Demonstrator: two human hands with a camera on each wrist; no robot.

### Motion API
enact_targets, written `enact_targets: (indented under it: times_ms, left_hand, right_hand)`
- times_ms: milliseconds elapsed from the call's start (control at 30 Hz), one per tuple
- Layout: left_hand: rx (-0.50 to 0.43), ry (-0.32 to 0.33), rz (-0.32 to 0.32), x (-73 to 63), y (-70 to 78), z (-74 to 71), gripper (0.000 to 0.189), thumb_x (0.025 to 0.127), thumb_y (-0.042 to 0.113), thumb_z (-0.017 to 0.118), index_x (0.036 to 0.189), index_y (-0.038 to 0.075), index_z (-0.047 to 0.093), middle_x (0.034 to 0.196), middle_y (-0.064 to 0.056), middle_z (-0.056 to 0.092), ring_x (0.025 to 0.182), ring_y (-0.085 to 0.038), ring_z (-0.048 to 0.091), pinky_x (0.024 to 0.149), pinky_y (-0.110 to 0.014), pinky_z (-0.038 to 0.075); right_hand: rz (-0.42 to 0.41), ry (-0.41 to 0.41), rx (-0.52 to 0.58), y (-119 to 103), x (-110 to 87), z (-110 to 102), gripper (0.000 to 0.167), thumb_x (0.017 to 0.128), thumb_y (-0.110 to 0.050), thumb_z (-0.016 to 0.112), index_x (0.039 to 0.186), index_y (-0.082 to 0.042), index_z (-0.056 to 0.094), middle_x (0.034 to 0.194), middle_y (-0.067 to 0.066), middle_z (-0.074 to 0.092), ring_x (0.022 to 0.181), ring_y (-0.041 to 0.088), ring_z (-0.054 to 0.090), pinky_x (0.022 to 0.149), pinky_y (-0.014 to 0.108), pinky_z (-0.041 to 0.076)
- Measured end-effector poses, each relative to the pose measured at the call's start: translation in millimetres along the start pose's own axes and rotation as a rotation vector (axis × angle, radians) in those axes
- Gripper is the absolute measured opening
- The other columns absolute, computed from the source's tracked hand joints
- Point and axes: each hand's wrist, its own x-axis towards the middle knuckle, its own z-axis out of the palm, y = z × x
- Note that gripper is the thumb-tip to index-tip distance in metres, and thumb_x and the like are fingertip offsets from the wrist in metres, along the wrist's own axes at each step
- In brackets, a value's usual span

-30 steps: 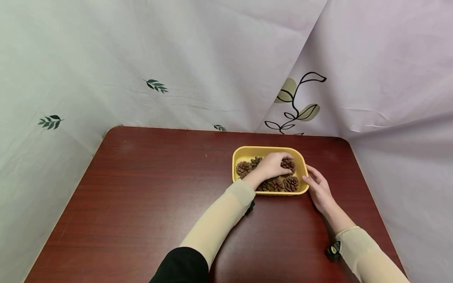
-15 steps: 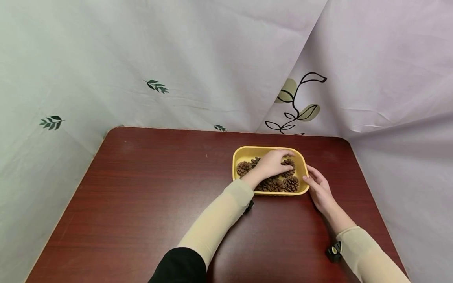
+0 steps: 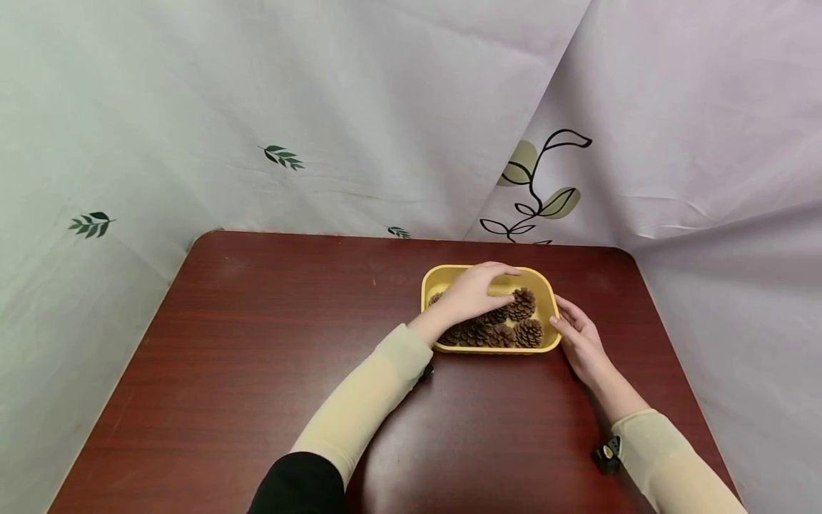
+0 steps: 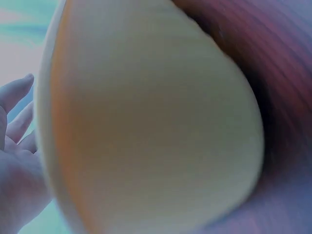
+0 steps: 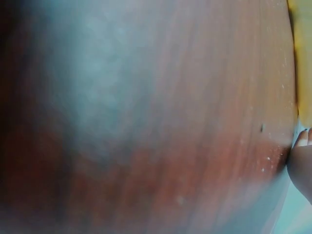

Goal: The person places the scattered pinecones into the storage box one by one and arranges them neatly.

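A yellow plastic basket [image 3: 546, 303] at the back right of the table holds several brown pine cones [image 3: 529, 333]. My left hand [image 3: 469, 294] hovers over its left part, thumb and fingers apart, with nothing held between them. One pine cone [image 3: 523, 303] lies just beyond its fingertips; the hand and wrist hide others. In the left wrist view, the basket's outer wall [image 4: 156, 117] fills the middle, with part of the left hand [image 4: 19, 180] behind the rim. My right hand [image 3: 581, 350] holds the basket's right end, thumb at the rim and fingers along the outside.
The dark red wood-grain table [image 3: 276, 343] extends to the left and front of the basket. A pale cloth [image 3: 359, 107] with leaf prints hangs behind and beside the table. The right wrist view is mostly blurred tabletop [image 5: 195, 122].
My left hand has drawn back to the left, away from the pine cone at the right, which stays in the basket. The right hand and the basket have hardly moved.
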Motion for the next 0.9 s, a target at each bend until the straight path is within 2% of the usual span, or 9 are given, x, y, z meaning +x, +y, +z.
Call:
enact_targets:
  times_ms: [133, 267, 367, 533, 700, 833, 900]
  left_hand:
    - [0.024, 0.034, 0.025, -14.2, -8.7, -14.4, 0.053, 0.100, 0.027, 0.076, 0.149, 0.013, 0.061, 0.157, -0.008, 0.058, 0.150, -0.024, 0.050, 0.130, -0.037, 0.037]
    - [0.089, 0.066, 0.031, -29.1, -16.7, -28.2, 0.056, 0.101, 0.030, 0.075, 0.152, 0.016, 0.059, 0.164, -0.007, 0.050, 0.154, -0.027, 0.045, 0.131, -0.043, 0.036]
    - [0.133, 0.085, 0.033, -40.2, -23.1, -38.2, 0.058, 0.100, 0.030, 0.076, 0.154, 0.018, 0.057, 0.169, -0.006, 0.044, 0.157, -0.029, 0.042, 0.132, -0.046, 0.034]
    - [0.234, 0.072, 0.092, -60.3, -35.4, -53.5, 0.065, 0.100, 0.031, 0.076, 0.158, 0.015, 0.052, 0.174, -0.011, 0.033, 0.162, -0.033, 0.031, 0.136, -0.048, 0.025]
    - [0.415, 0.043, 0.147, -86.6, -48.3, -62.2, 0.071, 0.102, 0.042, 0.071, 0.163, 0.017, 0.045, 0.175, -0.014, 0.028, 0.164, -0.038, 0.022, 0.138, -0.049, 0.016]
    - [0.518, 0.056, 0.141, -111.3, -57.4, -68.1, 0.076, 0.100, 0.048, 0.071, 0.165, 0.020, 0.041, 0.176, -0.015, 0.026, 0.165, -0.042, 0.016, 0.138, -0.053, 0.010]
    - [0.539, 0.074, 0.128, -124.9, -63.5, -71.3, 0.077, 0.100, 0.050, 0.070, 0.165, 0.020, 0.041, 0.176, -0.016, 0.025, 0.166, -0.042, 0.012, 0.138, -0.056, 0.008]
  right_hand:
    - [-0.032, -0.002, -0.005, -5, 1.4, 0, 0.041, 0.108, 0.008, 0.047, 0.143, -0.010, 0.058, 0.132, -0.007, 0.071, 0.124, 0.002, 0.065, 0.103, 0.013, 0.054]
    - [-0.097, 0.001, 0.005, -11, 3.7, 1, 0.043, 0.108, 0.009, 0.045, 0.149, 0.000, 0.050, 0.136, -0.005, 0.071, 0.130, 0.005, 0.064, 0.108, 0.014, 0.052]
    - [-0.146, 0.003, -0.009, -16, 7.5, 3, 0.043, 0.107, 0.010, 0.045, 0.149, 0.002, 0.049, 0.138, -0.003, 0.070, 0.132, 0.008, 0.063, 0.111, 0.015, 0.050]
    - [-0.205, 0.011, -0.071, -26, 13.4, 7, 0.045, 0.106, 0.009, 0.047, 0.151, 0.005, 0.048, 0.141, -0.002, 0.069, 0.135, 0.010, 0.060, 0.112, 0.016, 0.048]
    - [-0.258, 0.011, -0.150, -33, 12.6, 16, 0.047, 0.105, 0.011, 0.047, 0.152, 0.010, 0.045, 0.142, -0.005, 0.068, 0.137, 0.010, 0.059, 0.114, 0.017, 0.046]
    - [-0.294, 0.024, -0.254, -38, 8.3, 26, 0.050, 0.102, 0.014, 0.047, 0.152, 0.016, 0.041, 0.144, -0.008, 0.065, 0.140, 0.009, 0.056, 0.117, 0.016, 0.043]
    - [-0.322, 0.020, -0.361, -40, 6.0, 29, 0.053, 0.100, 0.017, 0.049, 0.152, 0.016, 0.041, 0.149, -0.003, 0.062, 0.141, 0.007, 0.054, 0.118, 0.014, 0.040]
